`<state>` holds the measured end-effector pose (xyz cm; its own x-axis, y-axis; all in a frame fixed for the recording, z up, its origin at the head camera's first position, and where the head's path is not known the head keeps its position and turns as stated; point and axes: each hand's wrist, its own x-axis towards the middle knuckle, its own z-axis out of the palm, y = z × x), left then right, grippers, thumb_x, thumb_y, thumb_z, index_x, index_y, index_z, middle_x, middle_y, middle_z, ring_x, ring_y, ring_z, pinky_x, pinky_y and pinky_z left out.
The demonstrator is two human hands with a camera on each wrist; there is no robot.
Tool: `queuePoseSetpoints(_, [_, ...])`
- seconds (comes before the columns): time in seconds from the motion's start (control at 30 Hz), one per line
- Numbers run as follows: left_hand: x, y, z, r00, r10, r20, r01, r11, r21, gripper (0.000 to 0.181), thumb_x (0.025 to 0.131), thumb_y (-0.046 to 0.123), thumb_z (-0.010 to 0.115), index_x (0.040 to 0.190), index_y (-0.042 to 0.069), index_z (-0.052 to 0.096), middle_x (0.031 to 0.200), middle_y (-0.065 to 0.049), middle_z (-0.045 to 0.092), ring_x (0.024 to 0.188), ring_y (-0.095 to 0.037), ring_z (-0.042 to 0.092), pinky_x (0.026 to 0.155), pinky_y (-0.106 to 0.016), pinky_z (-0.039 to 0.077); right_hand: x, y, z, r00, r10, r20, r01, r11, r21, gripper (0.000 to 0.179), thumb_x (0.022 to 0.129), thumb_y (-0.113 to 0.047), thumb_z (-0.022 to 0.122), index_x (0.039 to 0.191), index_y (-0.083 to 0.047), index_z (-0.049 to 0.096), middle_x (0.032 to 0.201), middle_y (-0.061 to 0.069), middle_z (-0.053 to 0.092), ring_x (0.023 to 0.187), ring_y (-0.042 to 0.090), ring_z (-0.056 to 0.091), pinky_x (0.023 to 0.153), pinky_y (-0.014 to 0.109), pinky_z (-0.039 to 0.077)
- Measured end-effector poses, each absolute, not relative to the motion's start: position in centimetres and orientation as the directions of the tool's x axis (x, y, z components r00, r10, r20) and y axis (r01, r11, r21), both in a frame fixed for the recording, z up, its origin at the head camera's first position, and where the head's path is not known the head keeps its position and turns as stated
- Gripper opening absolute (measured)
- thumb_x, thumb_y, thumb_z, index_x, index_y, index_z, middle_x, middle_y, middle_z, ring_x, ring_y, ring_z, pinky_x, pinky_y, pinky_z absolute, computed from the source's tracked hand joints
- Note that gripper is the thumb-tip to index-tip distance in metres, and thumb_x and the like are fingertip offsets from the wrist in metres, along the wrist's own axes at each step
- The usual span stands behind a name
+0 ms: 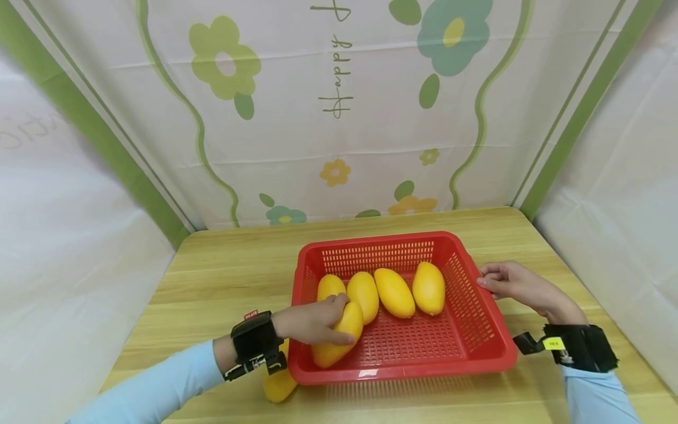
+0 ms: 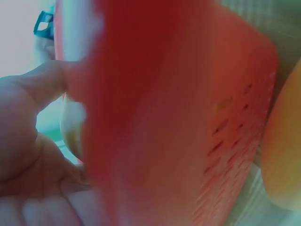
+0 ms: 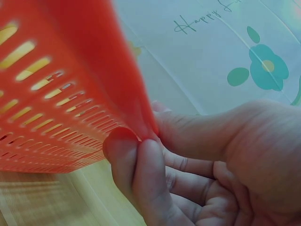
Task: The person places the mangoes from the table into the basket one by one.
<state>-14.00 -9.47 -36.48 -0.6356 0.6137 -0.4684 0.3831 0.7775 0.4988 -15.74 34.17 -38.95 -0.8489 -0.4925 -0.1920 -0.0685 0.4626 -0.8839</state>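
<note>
My left hand [image 1: 312, 322] reaches over the left side of a red plastic basket [image 1: 424, 370] and grips a yellow mango [image 1: 331, 355] in its near-left corner. Several more mangoes [image 1: 394, 293] lie side by side along the basket's far part. My right hand [image 1: 521, 288] pinches the basket's right rim between thumb and curled fingers; the right wrist view shows the fingertips [image 3: 151, 157] beneath the lip. In the left wrist view the red basket wall [image 2: 160, 113] hides most of the held mango.
Outside the basket, another mango [image 1: 279, 386] lies on the wooden table [image 1: 228, 282] by its near-left corner, partly beneath my left wrist. A flower-printed cloth [image 1: 296, 135] hangs behind the table, with white cloth on both sides.
</note>
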Motion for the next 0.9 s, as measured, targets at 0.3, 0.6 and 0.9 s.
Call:
queuePoseSetpoints(0.3, [-13.8,-8.6,-36.4,-0.624,0.573,-0.53,0.386,0.817,0.429,0.089,0.09,0.053,0.067,0.155,0.008,0.026,0.145,-0.013,0.05,0.111,-0.014,0.058,0.106,-0.038,0.047,-15.8,34.1,-38.9,-0.846,-0.498,-0.192,-0.07,0.46,-0.885,0.031,0.104,-0.013,0.05,0.118,0.014,0.052,0.097,0.01,0.075,0.088,0.016,0.072,0.078,0.031,0.059])
queuePoseSetpoints(0.6, [-13.6,-7.7,-36.4,-0.608,0.583,-0.539,0.427,0.812,0.398,0.08,0.088,0.046,0.073,0.148,0.009,0.035,0.122,-0.005,0.058,0.097,-0.011,0.057,0.096,-0.031,0.05,-15.8,34.2,-39.2,-0.851,-0.482,-0.207,-0.052,0.471,-0.88,0.031,0.104,-0.015,0.051,0.118,0.012,0.053,0.096,0.008,0.075,0.087,0.017,0.072,0.079,0.032,0.059])
queuePoseSetpoints(0.9, [-13.4,-6.8,-36.5,-0.59,0.588,-0.553,0.494,0.805,0.329,0.067,0.087,0.042,0.075,0.138,0.014,0.042,0.116,-0.004,0.057,0.087,-0.011,0.057,0.085,-0.028,0.052,-15.9,34.2,-39.1,-0.849,-0.488,-0.202,-0.053,0.459,-0.887,0.031,0.104,-0.013,0.051,0.118,0.014,0.052,0.097,0.012,0.074,0.087,0.016,0.072,0.079,0.032,0.059])
